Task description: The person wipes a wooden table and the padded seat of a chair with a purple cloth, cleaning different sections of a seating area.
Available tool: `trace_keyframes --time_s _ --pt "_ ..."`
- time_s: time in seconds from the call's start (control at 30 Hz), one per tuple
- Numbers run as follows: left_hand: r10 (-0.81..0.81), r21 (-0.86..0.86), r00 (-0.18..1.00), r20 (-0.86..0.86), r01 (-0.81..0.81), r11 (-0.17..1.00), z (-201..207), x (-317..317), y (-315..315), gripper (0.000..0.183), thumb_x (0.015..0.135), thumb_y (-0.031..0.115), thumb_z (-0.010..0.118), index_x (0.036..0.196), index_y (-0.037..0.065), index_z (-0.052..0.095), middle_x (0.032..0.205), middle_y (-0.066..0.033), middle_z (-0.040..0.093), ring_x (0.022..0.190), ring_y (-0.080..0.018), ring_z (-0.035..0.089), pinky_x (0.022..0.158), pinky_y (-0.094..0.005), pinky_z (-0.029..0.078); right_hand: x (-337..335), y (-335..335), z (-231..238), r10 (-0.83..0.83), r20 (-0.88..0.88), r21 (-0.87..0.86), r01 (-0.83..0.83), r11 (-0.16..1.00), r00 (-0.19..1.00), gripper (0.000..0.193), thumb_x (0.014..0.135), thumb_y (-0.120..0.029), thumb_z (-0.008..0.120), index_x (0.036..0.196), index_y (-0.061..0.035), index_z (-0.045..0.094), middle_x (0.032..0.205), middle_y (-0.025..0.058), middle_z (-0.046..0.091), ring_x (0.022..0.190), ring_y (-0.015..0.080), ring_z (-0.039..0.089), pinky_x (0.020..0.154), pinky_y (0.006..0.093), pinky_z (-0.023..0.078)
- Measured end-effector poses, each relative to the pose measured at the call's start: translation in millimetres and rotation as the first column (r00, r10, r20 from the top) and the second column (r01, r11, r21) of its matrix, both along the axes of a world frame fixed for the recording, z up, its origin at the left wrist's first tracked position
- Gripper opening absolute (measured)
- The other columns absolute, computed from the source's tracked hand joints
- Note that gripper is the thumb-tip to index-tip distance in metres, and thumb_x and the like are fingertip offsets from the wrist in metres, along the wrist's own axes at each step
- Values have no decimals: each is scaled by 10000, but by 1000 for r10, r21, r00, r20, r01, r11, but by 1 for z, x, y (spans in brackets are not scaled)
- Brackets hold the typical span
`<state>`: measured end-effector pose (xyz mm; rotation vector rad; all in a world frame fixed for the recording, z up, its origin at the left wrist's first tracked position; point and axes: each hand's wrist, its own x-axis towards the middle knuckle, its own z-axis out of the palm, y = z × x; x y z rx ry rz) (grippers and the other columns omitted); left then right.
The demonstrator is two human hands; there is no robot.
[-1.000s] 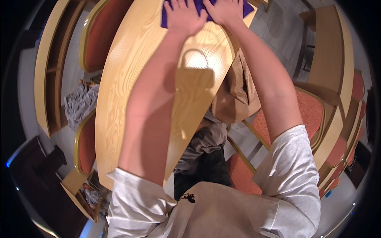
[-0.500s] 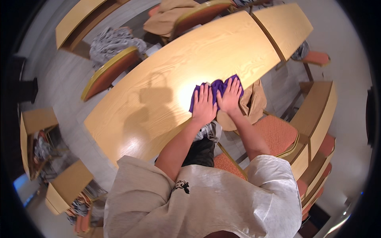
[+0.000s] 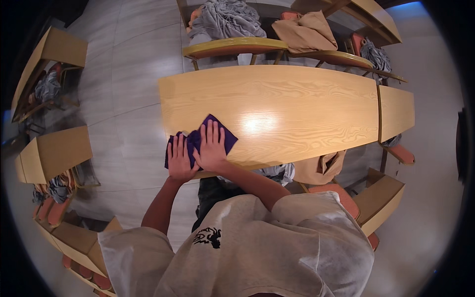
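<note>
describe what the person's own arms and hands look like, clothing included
Each grip is a bare hand, the left hand and right hand showing no glove or watch. The forearms are uncovered. Loose, pale off-white short sleeves cover the upper arms, part of a matching shirt with a small black print.
</note>
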<state>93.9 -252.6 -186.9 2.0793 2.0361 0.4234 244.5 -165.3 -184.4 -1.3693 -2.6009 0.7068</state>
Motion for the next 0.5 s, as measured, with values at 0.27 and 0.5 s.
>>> trace_keyframes --time_s 0.27,0.5 --pt "-79 -122 987 -139 62 991 7 -24 71 995 871 516 570 1521 -177 272 1635 -381 146 1550 -521 59 1227 -652 38 -7 50 6 -35 -152 -39 29 999 988 824 955 -426 559 1589 24 288 1676 255 198 1573 383 143 1267 525 91" --pt "-154 -19 962 -224 154 988 2 122 223 1006 875 535 587 1519 -167 264 1604 -401 184 1515 -564 111 1208 -678 66 130 172 -6 -428 -60 133 432 892 902 902 927 -528 550 1591 22 287 1679 235 219 1573 372 154 1269 527 76"
